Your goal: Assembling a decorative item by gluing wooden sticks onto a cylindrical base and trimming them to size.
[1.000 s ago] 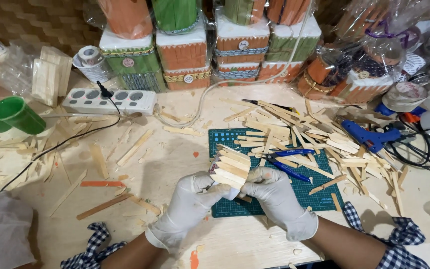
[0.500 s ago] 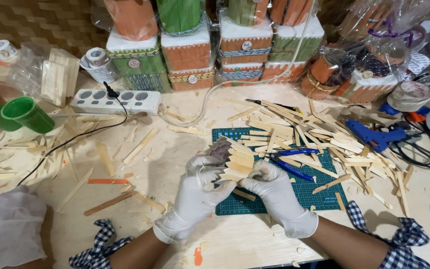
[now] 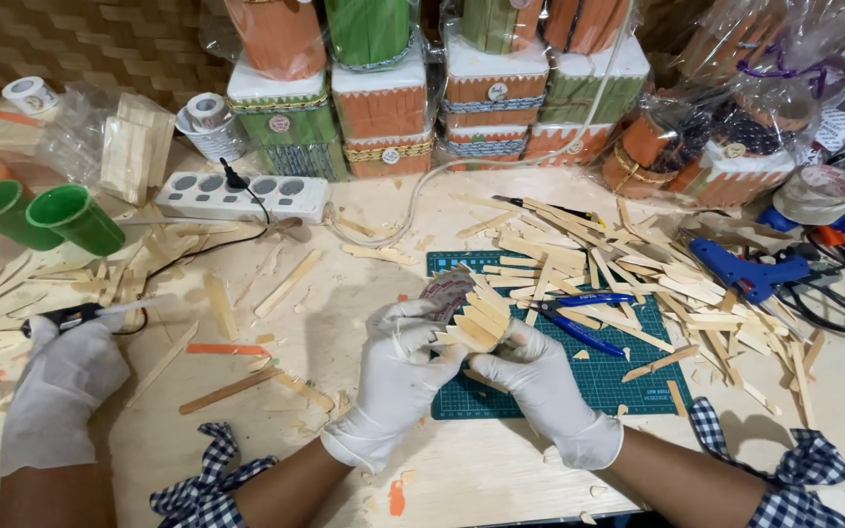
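Left hand (image 3: pixel 398 376): white glove, fingers clamped on the near-left side of the stick piece (image 3: pixel 471 318).
Right hand (image 3: pixel 540 376): white glove, fingers clamped on the same piece from the right and below.
Stick piece: flat wooden sticks stacked in overlapping steps, tilted, held just above the near-left part of the green cutting mat (image 3: pixel 628 376).
Mat: blue-handled pliers (image 3: pixel 579 313) lie on it, just right of the hands.
Worktop (image 3: pixel 344 313): loose sticks scattered across it, thickest to the right; blue glue gun (image 3: pixel 745 269) far right.
Far edge: white power strip (image 3: pixel 242 196), two green cups (image 3: pixel 41 215), wrapped orange-and-green boxes (image 3: pixel 383 108).
Co-worker: a gloved hand (image 3: pixel 61 386) at the left edge grips a thin tool (image 3: pixel 90 313).
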